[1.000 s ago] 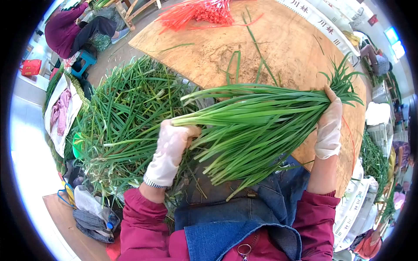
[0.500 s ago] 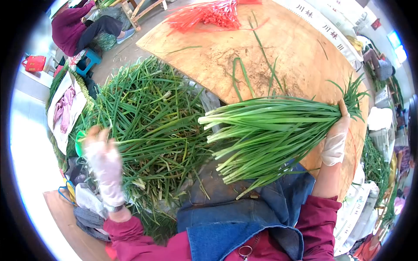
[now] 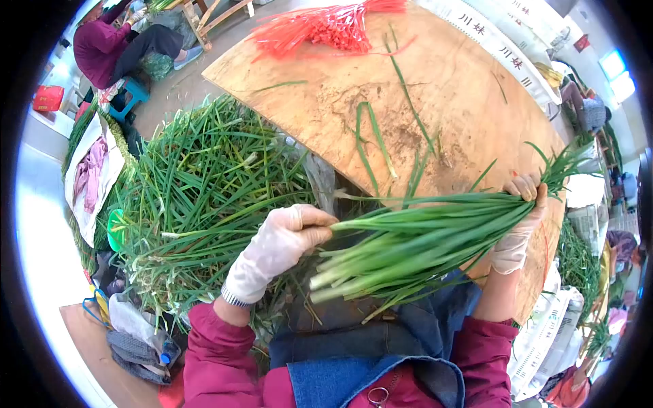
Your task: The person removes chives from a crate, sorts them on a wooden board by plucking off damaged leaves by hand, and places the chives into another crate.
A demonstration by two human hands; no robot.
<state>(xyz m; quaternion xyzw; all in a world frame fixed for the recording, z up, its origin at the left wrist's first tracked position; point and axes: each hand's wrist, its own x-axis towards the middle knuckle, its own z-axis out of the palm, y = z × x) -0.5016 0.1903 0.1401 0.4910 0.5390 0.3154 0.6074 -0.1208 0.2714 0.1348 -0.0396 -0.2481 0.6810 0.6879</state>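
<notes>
A thick bundle of garlic chives (image 3: 422,234) stretches across in front of me, pale stem ends to the left and green tips to the right. My right hand (image 3: 520,228), in a thin whitish glove, is wrapped round it near the leaf tips. My left hand (image 3: 272,245), gloved too, pinches the pale end of a chive stalk at the bundle's upper left edge. The other stem ends fan out freely below that hand, slightly blurred. Behind and left of my left hand lies a big loose heap of chives (image 3: 211,183).
A wooden board (image 3: 306,109) carries stray chive leaves, dirt and a pile of red plastic ties (image 3: 320,30). A green object (image 3: 115,230) sits at the heap's left edge. Another person (image 3: 102,44) sits at the upper left near a blue stool (image 3: 132,95).
My left hand has come right from over the heap to the bundle's stem ends and pinches a stalk there. The bundle has shifted slightly downward, still in my right hand.
</notes>
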